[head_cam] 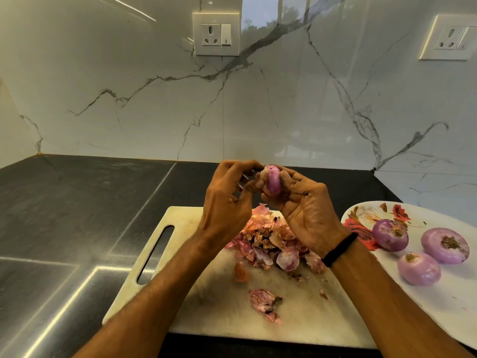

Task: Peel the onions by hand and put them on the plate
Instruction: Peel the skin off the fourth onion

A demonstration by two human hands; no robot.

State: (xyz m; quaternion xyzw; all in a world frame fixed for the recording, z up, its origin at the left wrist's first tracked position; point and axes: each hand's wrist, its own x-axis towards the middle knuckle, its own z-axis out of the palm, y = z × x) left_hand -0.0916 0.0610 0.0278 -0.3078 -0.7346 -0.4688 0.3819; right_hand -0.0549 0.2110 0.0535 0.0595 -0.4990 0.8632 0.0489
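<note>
My right hand [308, 213] holds a small purple onion [273, 180] between fingers and thumb, raised above the white cutting board [219, 306]. My left hand [227, 200] is beside it, thumb and fingertips pinching the loose skin on the onion's left side. A heap of pink and brown onion skins [268, 239] lies on the board under the hands. Three peeled purple onions [390, 235] [445, 245] [418, 268] sit on the white flowered plate [438, 313] at the right.
The board lies on a dark stone counter [77, 215]; a marble wall with two power sockets [216, 34] stands behind. Loose skin scraps [265, 303] lie near the board's front. The plate overlaps the counter's right side.
</note>
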